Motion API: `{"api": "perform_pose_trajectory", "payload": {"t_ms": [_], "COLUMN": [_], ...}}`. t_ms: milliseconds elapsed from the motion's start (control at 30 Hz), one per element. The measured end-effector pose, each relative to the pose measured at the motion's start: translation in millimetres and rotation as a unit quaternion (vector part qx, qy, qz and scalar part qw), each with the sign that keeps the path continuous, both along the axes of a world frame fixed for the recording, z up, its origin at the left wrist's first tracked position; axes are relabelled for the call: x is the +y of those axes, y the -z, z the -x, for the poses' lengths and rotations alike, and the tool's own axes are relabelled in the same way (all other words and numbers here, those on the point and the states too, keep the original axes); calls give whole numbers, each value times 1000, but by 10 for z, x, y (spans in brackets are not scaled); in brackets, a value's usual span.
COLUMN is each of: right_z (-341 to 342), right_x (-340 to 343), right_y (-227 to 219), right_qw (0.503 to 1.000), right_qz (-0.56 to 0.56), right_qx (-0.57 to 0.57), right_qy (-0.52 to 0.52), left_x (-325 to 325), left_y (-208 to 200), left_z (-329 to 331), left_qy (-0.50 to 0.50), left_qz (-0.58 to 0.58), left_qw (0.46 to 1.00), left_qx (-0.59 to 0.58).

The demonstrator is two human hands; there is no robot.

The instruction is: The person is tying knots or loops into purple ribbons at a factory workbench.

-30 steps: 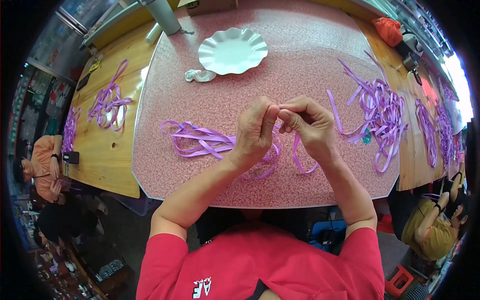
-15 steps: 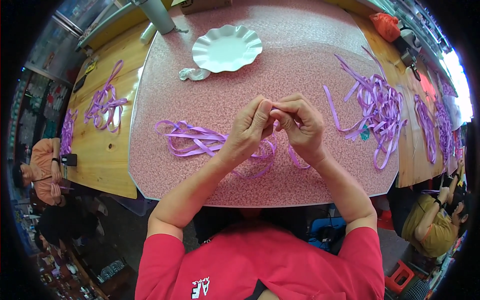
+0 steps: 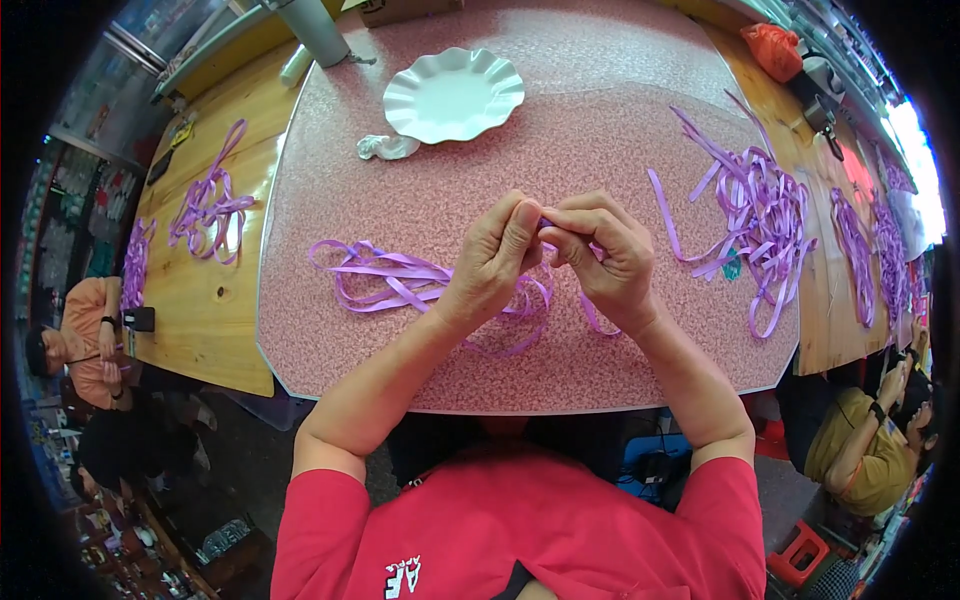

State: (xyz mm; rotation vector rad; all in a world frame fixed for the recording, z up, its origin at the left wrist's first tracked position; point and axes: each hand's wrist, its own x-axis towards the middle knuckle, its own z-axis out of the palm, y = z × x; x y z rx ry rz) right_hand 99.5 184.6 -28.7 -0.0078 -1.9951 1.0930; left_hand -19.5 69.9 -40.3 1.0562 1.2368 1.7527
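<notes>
Over the middle of the table, my left hand (image 3: 497, 250) and my right hand (image 3: 607, 258) meet at the fingertips. Both pinch a purple ribbon (image 3: 546, 223), of which only a bit shows between the thumbs. One length of ribbon (image 3: 594, 314) hangs below my right hand to the tabletop. Loops of loose purple ribbon (image 3: 395, 280) lie to the left, partly under my left wrist. A bigger tangled heap of purple ribbons (image 3: 760, 215) rests at the right side of the table.
A white scalloped plate (image 3: 455, 95) stands at the far side, beside a crumpled white wad (image 3: 388, 147). More ribbons (image 3: 210, 210) lie on the wooden table at left. A grey cylinder (image 3: 312, 30) stands behind. People sit at both sides, one in an orange top (image 3: 88, 320).
My right hand has shifted slightly right, and a little more ribbon shows between the fingertips. My left hand stays nearly in place.
</notes>
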Motion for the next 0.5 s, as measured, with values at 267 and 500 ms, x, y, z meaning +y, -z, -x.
{"api": "perform_pose_trajectory", "payload": {"t_ms": [267, 500], "right_z": [-3, -6], "right_x": [-14, -22], "right_y": [-19, -45], "right_qw": [999, 999], "right_qz": [35, -24], "right_qx": [-21, -28], "right_qy": [-9, 32], "left_x": [3, 29], "left_y": [40, 41], "left_z": [39, -20], "left_qy": [47, -99], "left_qz": [13, -9], "left_qw": [996, 982], "left_qx": [-81, 159]}}
